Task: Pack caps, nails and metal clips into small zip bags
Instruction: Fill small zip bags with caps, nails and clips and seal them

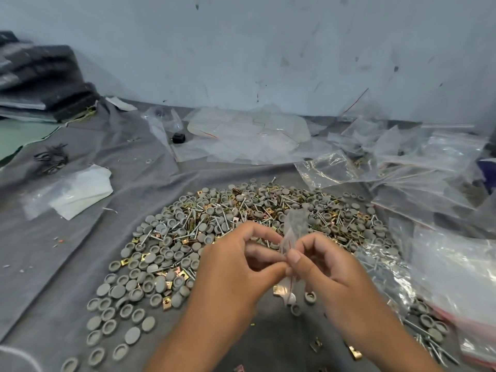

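Pinching one small clear plastic zip bag (291, 237) between them, left hand (236, 267) and right hand (326, 267) hover above the heap of grey round caps (161, 264).

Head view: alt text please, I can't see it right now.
Both hands, left and right, pinch a small clear zip bag above a pile of grey caps, nails and metal clips on grey cloth. More plastic bags lie at right.

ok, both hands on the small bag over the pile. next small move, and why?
Probably pull the mouth of the small zip bag open. Left hand and right hand both pinch it at one spot, above the pile of caps, nails and clips. The bag looks flat and blurred, so whether anything is inside cannot be told.
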A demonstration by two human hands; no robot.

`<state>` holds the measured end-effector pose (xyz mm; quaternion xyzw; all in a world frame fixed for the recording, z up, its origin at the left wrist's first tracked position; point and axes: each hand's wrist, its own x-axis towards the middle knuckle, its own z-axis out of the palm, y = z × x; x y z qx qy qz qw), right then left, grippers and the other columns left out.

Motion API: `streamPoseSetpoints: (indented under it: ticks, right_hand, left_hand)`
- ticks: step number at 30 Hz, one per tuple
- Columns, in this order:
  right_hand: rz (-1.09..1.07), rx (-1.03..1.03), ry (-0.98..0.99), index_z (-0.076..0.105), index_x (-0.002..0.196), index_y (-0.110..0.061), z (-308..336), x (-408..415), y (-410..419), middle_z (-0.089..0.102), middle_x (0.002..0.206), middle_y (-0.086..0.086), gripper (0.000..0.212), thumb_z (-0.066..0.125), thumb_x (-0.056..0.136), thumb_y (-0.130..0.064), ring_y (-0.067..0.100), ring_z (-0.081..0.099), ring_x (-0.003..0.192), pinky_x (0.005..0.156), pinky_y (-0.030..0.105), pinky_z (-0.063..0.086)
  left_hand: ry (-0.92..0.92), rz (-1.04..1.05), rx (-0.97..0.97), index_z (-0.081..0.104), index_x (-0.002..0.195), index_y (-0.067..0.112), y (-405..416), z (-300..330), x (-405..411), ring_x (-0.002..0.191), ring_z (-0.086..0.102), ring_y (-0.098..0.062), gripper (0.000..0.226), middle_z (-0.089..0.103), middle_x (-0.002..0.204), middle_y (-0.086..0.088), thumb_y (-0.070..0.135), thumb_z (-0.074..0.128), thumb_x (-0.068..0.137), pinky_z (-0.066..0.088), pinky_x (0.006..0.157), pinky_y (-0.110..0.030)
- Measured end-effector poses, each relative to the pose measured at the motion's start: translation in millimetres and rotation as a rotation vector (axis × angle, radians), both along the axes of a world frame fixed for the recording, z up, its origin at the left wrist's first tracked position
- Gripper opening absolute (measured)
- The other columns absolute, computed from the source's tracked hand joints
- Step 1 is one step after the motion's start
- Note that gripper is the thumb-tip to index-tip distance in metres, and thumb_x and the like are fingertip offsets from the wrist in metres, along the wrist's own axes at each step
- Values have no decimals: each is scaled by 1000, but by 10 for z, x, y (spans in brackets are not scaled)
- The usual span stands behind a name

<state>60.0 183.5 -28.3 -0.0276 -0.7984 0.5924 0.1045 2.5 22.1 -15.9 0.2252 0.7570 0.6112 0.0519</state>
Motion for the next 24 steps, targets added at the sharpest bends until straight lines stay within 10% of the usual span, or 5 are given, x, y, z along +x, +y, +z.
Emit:
streamPoseSetpoints:
  ticks: [9,13,24]
  right_hand:
    - [-49,1,11,65,86,-34,75,11,43,64,68,-7,28,60,85,-61,14,60,66,62,30,47]
    - [-50,-78,36,68,85,-33,46,-46,-99,66,74,-5,26,63,89,-59,6,63,71,62,15,47]
    - [-11,15,-26,67,89,-31,-46,-86,-177,68,78,-1,19,63,95,-49,9,60,68,65,26,51]
  left_hand:
    - [427,366,-114,54,71,33,-108,83,-31,78,69,2,32,71,88,24,14,76,83,54,56,-18]
    - [658,352,-241,75,82,26,-89,83,18,91,69,-3,15,73,97,17,11,75,82,58,76,-33]
    - [455,414,-256,70,117,32,-172,90,-59,72,60,10,37,66,87,22,8,66,89,41,72,-1]
